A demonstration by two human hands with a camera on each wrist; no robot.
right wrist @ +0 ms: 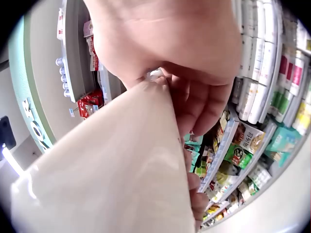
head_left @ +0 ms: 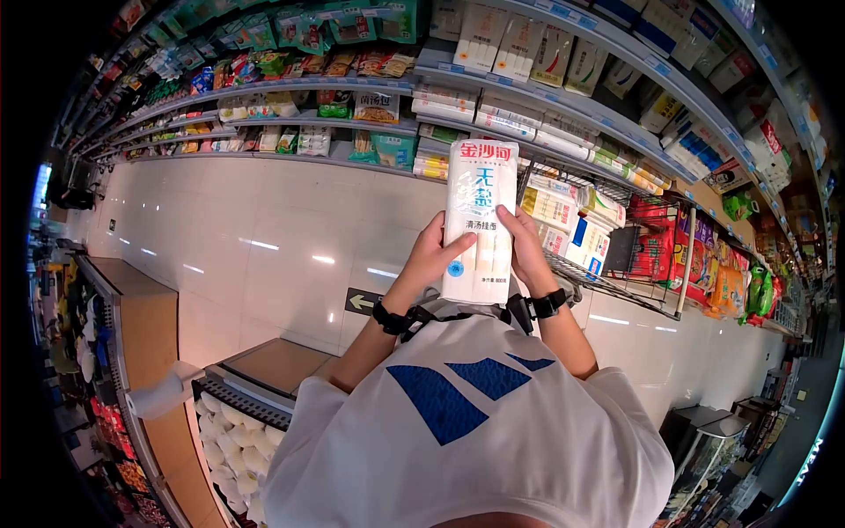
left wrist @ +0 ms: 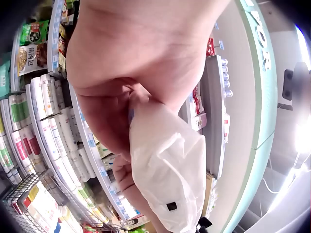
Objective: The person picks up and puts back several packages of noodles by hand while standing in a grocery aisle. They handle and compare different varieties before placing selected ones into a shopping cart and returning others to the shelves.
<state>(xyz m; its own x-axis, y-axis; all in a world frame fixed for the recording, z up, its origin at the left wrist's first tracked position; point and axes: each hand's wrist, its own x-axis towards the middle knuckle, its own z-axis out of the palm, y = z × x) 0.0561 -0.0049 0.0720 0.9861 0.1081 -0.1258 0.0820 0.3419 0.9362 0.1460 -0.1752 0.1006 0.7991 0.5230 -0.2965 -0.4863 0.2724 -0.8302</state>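
Note:
A white pack of dried noodles point(head_left: 481, 255) with red and blue lettering is held up in front of the chest, its printed face toward the head camera. My left hand point(head_left: 431, 255) grips its left edge, thumb lying across the front. On the opposite edge, my right hand point(head_left: 526, 245) holds it with the thumb at the front. Seen from the left wrist, the plain white back of the noodle pack point(left wrist: 167, 167) shows beside curled fingers point(left wrist: 103, 119). The right wrist view has the pack point(right wrist: 116, 160) large and close, with that hand's fingers point(right wrist: 206, 104) bent behind it.
To the right stands a wire shopping cart point(head_left: 682, 264) holding several packs. Shelves point(head_left: 528, 84) of noodle packs and bagged goods run along the front. A bin of white rounded items point(head_left: 233, 444) is at lower left, near a floor arrow sign point(head_left: 361, 301).

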